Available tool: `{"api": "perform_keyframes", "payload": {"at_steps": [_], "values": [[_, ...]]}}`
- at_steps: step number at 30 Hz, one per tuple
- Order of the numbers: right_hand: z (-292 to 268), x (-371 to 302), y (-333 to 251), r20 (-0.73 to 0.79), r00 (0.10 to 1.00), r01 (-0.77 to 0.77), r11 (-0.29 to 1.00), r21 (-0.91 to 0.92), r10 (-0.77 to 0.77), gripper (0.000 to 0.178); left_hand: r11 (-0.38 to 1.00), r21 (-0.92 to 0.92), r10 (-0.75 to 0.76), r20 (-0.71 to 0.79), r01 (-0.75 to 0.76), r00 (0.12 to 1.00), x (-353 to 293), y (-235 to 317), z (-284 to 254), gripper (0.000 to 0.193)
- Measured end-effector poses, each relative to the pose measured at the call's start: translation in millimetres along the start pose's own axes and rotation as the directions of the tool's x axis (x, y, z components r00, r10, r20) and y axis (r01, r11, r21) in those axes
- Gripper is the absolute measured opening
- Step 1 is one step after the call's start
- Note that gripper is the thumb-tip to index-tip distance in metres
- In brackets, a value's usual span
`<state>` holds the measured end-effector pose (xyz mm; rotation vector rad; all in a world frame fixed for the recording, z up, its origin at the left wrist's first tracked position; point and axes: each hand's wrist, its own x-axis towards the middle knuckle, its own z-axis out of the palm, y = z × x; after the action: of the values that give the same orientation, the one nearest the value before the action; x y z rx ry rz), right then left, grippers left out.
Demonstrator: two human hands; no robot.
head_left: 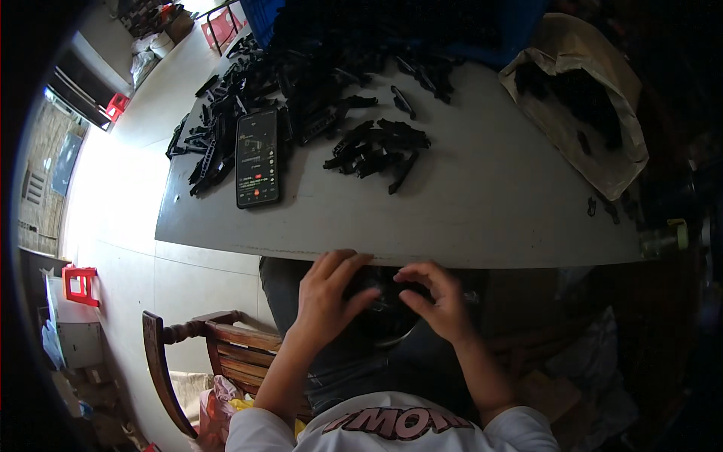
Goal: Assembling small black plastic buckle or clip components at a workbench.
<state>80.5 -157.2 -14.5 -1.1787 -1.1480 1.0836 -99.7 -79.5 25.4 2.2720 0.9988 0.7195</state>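
Head view: you are holding both bare hands over your lap, just beside the near edge of the table. Your left hand (325, 295) is bending its fingers toward the table edge, its thumb standing apart from them and pointing inward. Your right hand (443, 303) is curving its fingers and thumb toward the left one, a gap showing between the tips. Blur and dark surroundings are hiding whether either hand is pinching anything; this cannot be told. Below and between the hands, a dark container with a curved, shiny rim (398, 341) is resting at your lap; its contents are too dim to identify.

Beyond the hands, a small pile of narrow black plastic pieces (376, 148) is lying on the pale grey tabletop (482, 215). Left of it, a black smartphone with a lit screen (257, 160) is lying face up. Behind both, a large heap of similar black pieces (301, 79) is spreading toward a blue plastic crate (258, 22). At the right, an open tan bag (608, 179) is holding more black material. Left of your body, a slatted brown wooden chair (245, 354) is standing on the floor.
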Motion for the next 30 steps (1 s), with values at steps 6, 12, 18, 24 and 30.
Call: {"api": "perform_keyframes", "payload": {"at_steps": [6, 12, 18, 24, 30], "values": [[-69, 31, -22, -0.318, 0.948, 0.006, 1.0, -0.019, -0.012, 0.011, 0.981, 0.189, 0.065, -0.073, -0.051, 0.995, 54, -2, 25, 0.043], [-195, 105, -13, -0.599, 0.776, -0.022, 0.941, -0.338, -0.197, 0.028, 0.887, 0.45, 0.164, -0.106, -0.1, 0.981, 124, -6, 42, 0.059], [-358, 173, -5, -0.733, 0.606, -0.296, 0.767, -0.569, -0.31, 0.056, 0.858, 0.514, 0.019, -0.054, 0.012, 0.998, 162, -28, 47, 0.069], [-423, 237, 9, -0.838, 0.544, -0.442, 0.835, -0.329, -0.042, 0.08, 0.836, 0.549, 0.019, -0.003, -0.014, 1.0, 172, -22, 54, 0.067], [-388, 352, 32, -0.709, 0.704, -0.527, 0.633, -0.567, -0.048, 0.081, 0.841, 0.54, -0.065, 0.058, 0.024, 0.996, 174, -19, 51, 0.07]]}}
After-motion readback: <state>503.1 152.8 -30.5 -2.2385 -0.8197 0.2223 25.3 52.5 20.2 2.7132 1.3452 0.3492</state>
